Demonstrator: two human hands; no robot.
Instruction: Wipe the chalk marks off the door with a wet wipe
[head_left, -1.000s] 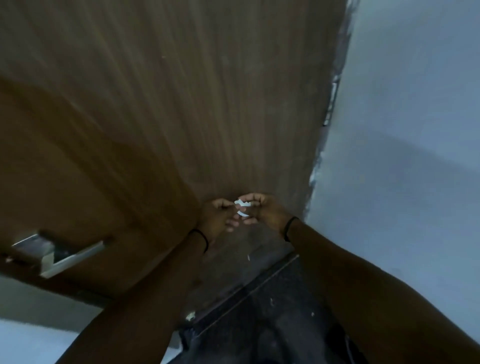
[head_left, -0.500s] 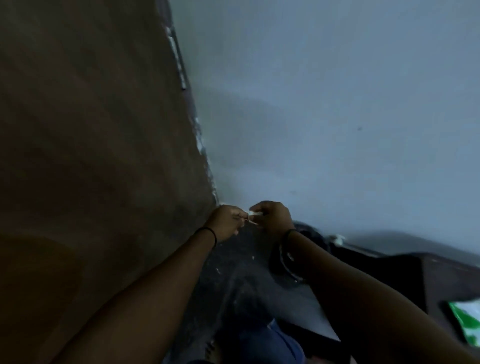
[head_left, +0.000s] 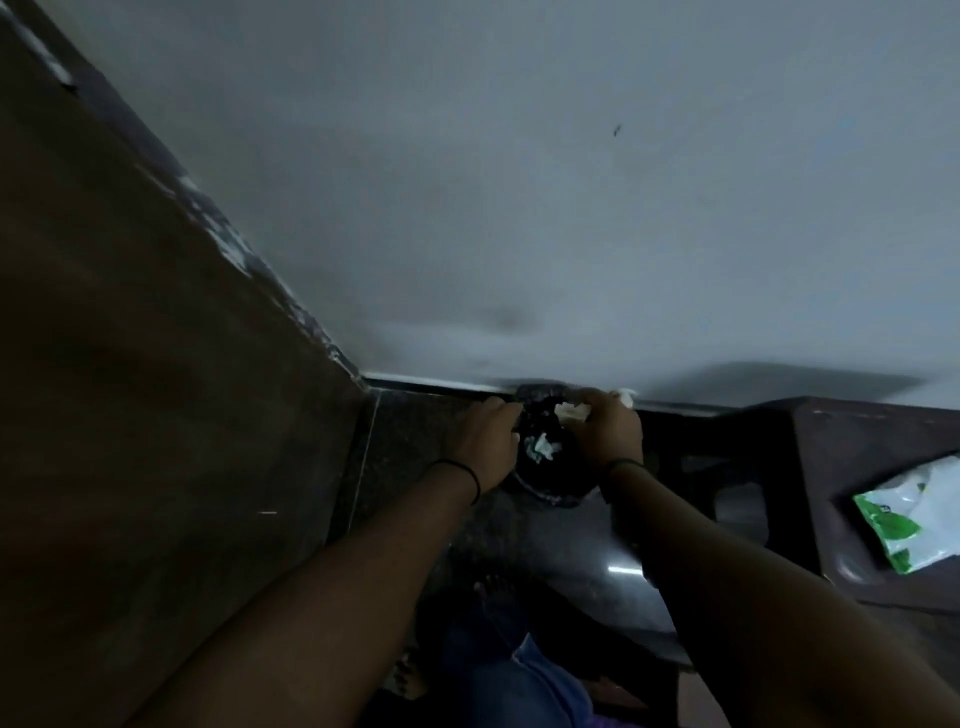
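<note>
From the head camera, both arms reach forward and down over a small dark bin (head_left: 550, 483) lined with a black bag, standing on the dark floor against the pale wall (head_left: 571, 182). The left hand (head_left: 485, 441) sits at the bin's left rim with fingers curled, though the dim light hides whether it grips the bag or anything else. The right hand (head_left: 608, 434) is pinched closed on a crumpled white wet wipe (head_left: 569, 412) right above the bin's mouth; more white scraps lie inside. The brown wooden door (head_left: 145, 389) fills the left side, well apart from the wipe. At far right, a green-and-white wipe packet (head_left: 914, 517) rests on a dark brown stool (head_left: 831, 441). 1 thin black band circles each wrist.
</note>
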